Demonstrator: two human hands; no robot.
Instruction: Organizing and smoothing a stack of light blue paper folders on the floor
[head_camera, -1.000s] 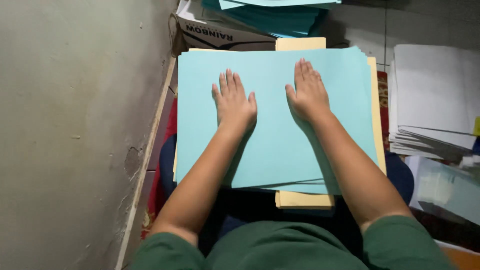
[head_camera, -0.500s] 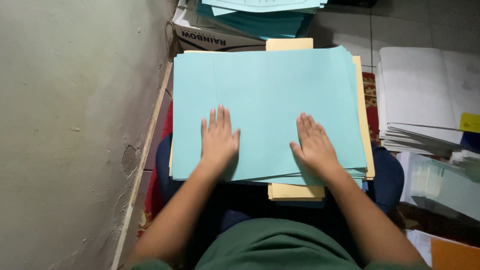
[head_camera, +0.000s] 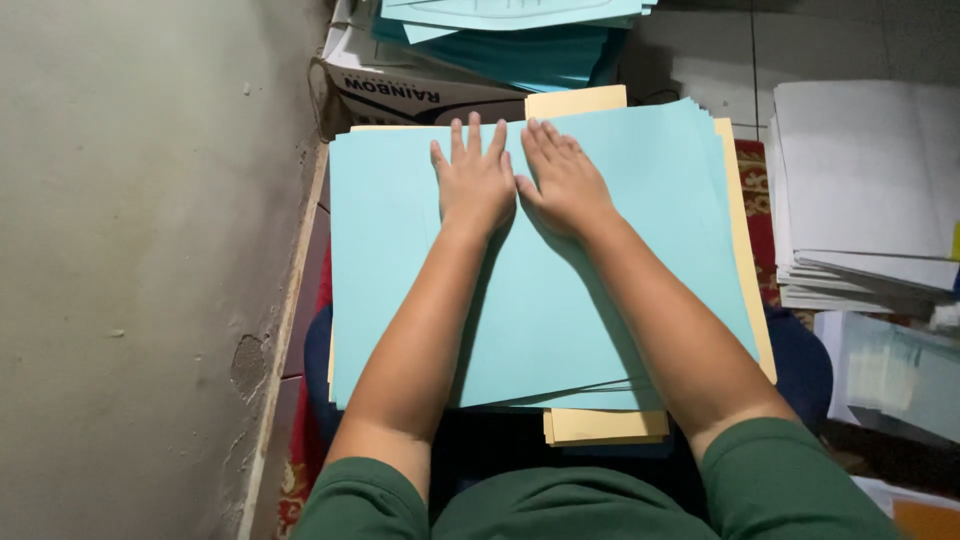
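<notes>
Left hand (head_camera: 475, 180) and right hand (head_camera: 562, 180) are lying flat, fingers extended, gripping nothing, pressing side by side near the far edge of the large light-blue paper sheet stack (head_camera: 400, 280). Stack is resting on pale-yellow paper sheets (head_camera: 605, 425). White paper pile (head_camera: 865, 190) is sitting at right.

flat stack of light blue paper sheets (head_camera: 560, 300), edges slightly fanned

Scuffed grey wall (head_camera: 140, 250) on the left, tiled floor (head_camera: 700, 55) beyond.
</notes>
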